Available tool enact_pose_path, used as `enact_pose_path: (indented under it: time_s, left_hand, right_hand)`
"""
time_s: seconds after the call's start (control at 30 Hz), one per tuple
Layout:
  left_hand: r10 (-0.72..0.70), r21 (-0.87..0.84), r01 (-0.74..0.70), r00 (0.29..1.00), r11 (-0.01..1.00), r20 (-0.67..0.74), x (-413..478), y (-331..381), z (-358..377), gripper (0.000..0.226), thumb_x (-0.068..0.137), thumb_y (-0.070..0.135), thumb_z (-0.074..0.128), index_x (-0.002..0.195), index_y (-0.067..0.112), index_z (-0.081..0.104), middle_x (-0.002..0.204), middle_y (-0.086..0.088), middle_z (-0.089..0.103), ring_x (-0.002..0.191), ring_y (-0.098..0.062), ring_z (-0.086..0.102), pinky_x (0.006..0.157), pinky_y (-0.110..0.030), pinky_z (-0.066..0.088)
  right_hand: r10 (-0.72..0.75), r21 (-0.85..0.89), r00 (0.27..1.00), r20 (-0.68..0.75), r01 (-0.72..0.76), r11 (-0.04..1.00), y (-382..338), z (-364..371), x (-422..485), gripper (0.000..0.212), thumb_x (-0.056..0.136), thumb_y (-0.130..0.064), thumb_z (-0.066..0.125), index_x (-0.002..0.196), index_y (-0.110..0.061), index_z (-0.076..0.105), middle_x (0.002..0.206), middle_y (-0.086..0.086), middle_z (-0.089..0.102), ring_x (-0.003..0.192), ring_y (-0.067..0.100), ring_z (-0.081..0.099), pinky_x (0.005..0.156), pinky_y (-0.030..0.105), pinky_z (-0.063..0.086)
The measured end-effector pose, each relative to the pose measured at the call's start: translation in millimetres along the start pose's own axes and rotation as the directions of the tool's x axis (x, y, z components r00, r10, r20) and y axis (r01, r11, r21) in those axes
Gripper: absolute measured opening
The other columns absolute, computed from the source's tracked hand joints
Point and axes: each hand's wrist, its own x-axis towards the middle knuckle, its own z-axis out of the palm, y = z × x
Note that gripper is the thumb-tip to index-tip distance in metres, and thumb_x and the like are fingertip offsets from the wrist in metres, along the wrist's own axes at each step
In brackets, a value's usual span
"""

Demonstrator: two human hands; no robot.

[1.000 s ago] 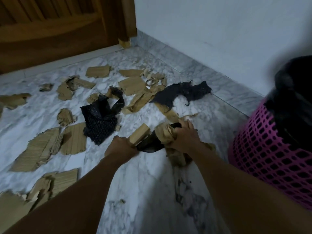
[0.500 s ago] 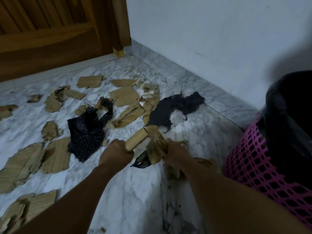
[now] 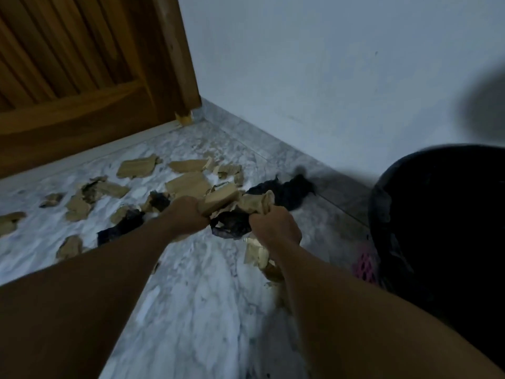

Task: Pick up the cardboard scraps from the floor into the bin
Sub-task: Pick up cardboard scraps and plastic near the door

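My left hand [image 3: 188, 216] is closed around a folded piece of tan cardboard [image 3: 220, 201]. My right hand [image 3: 274, 228] grips a crumpled bundle of cardboard scraps [image 3: 255, 202] with a black plastic shred [image 3: 231, 224] hanging between the two hands; more cardboard [image 3: 258, 254] dangles below that wrist. Both hands are raised above the marble floor. The bin [image 3: 442, 214], a pink mesh basket lined with a black bag, stands at the right, its rim near my right forearm. Several cardboard scraps [image 3: 138, 166] lie scattered on the floor to the left and behind.
A wooden door [image 3: 82, 77] closes off the back left. A pale wall [image 3: 328, 77] runs along the right behind the bin. Black plastic shreds [image 3: 287, 192] lie among the scraps near the wall. Bare marble floor [image 3: 196, 296] shows between my forearms.
Both hands have lifted the bundle off the floor and carried it a little toward the bin. The view has tilted up and right, showing more wall and the bin's black opening.
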Motion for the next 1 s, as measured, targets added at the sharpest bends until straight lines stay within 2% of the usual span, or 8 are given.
enact_pose_path:
  time_s: [0.23, 0.33, 0.47, 0.57, 0.67, 0.83, 0.9, 1.0]
  left_hand:
    - [-0.020, 0.090, 0.010, 0.993, 0.996, 0.113, 42.3, -24.2, -24.4, 0.047, 0.085, 0.033, 0.066, 0.121, 0.005, 0.055, 0.096, -0.007, 0.051, 0.085, -0.023, 0.053, 0.070, -0.030, 0.042]
    - [-0.006, 0.031, 0.002, 0.991, 1.000, 0.137, 57.4, -38.3, -34.7, 0.053, 0.083, 0.032, 0.069, 0.124, 0.002, 0.055, 0.098, -0.008, 0.053, 0.085, -0.023, 0.053, 0.071, -0.030, 0.043]
    - [0.003, -0.045, 0.005, 0.987, 0.999, 0.162, 79.5, -48.1, -40.1, 0.049, 0.083, 0.031, 0.069, 0.120, 0.001, 0.055, 0.093, -0.008, 0.053, 0.080, -0.022, 0.053, 0.065, -0.028, 0.042]
    - [-0.020, -0.090, 0.037, 0.983, 0.995, 0.184, 106.6, -54.3, -18.6, 0.051, 0.082, 0.034, 0.071, 0.119, 0.000, 0.058, 0.092, -0.008, 0.057, 0.075, -0.020, 0.056, 0.059, -0.026, 0.043]
    - [0.025, -0.071, -0.011, 0.981, 0.997, 0.194, 121.3, -53.5, 20.5, 0.062, 0.081, 0.044, 0.071, 0.124, 0.003, 0.056, 0.118, -0.016, 0.060, 0.103, -0.028, 0.061, 0.075, -0.032, 0.049]
    - [0.199, -0.133, -0.182, 0.971, 0.974, 0.129, 133.5, -52.4, 91.0, 0.065, 0.068, 0.053, 0.074, 0.117, 0.013, 0.059, 0.110, -0.006, 0.058, 0.102, -0.020, 0.057, 0.077, -0.027, 0.038]
    - [0.143, -0.075, -0.137, 0.986, 0.988, 0.089, 144.3, -57.0, 104.4, 0.073, 0.059, 0.064, 0.068, 0.119, 0.023, 0.057, 0.120, -0.005, 0.053, 0.111, -0.027, 0.052, 0.092, -0.037, 0.041]
    - [0.066, -0.003, -0.066, 0.996, 0.998, 0.052, 158.5, -60.4, 108.1, 0.078, 0.052, 0.069, 0.059, 0.118, 0.027, 0.057, 0.125, -0.008, 0.054, 0.107, -0.031, 0.055, 0.091, -0.044, 0.047]
  right_hand:
    - [-0.152, 0.064, 0.974, 0.167, 0.143, 0.988, 8.0, -11.7, 18.9, 0.024, 0.090, -0.022, 0.059, 0.069, -0.016, 0.048, 0.067, 0.004, 0.047, 0.063, 0.019, 0.046, 0.061, 0.032, 0.035]
    - [-0.070, -0.046, 0.955, 0.288, 0.087, 0.995, -19.4, -28.0, 26.1, 0.017, 0.092, -0.019, 0.059, 0.091, -0.002, 0.063, 0.083, 0.009, 0.057, 0.078, 0.021, 0.054, 0.068, 0.031, 0.041]
    - [0.074, -0.234, 0.952, 0.297, -0.002, 0.972, -67.7, -44.8, 52.7, 0.016, 0.092, -0.024, 0.060, 0.091, -0.009, 0.057, 0.085, 0.011, 0.053, 0.073, 0.019, 0.050, 0.062, 0.029, 0.038]
    - [0.133, -0.350, 0.958, 0.252, -0.037, 0.936, -76.3, -43.8, 89.6, 0.036, 0.088, -0.033, 0.067, 0.115, -0.009, 0.061, 0.106, 0.009, 0.058, 0.094, 0.024, 0.056, 0.076, 0.031, 0.046]
    - [0.180, -0.528, 0.962, 0.206, -0.046, 0.848, -69.5, -36.9, 122.5, 0.068, 0.083, -0.042, 0.072, 0.138, -0.008, 0.050, 0.135, 0.014, 0.053, 0.117, 0.031, 0.054, 0.091, 0.038, 0.047]
    - [0.192, -0.626, 0.952, 0.238, -0.001, 0.780, -34.3, -5.8, 177.4, 0.079, 0.075, -0.051, 0.077, 0.139, -0.012, 0.053, 0.138, 0.013, 0.054, 0.118, 0.031, 0.055, 0.095, 0.038, 0.049]
    - [0.166, -0.695, 0.946, 0.277, 0.078, 0.715, -21.3, 12.7, 195.3, 0.085, 0.073, -0.057, 0.076, 0.144, -0.018, 0.048, 0.152, 0.015, 0.038, 0.134, 0.034, 0.041, 0.108, 0.044, 0.041]
    - [0.078, -0.743, 0.940, 0.331, 0.208, 0.636, -4.1, 40.1, 213.8, 0.085, 0.079, -0.051, 0.075, 0.149, -0.022, 0.036, 0.164, 0.011, -0.012, 0.150, 0.035, -0.010, 0.120, 0.051, 0.017]
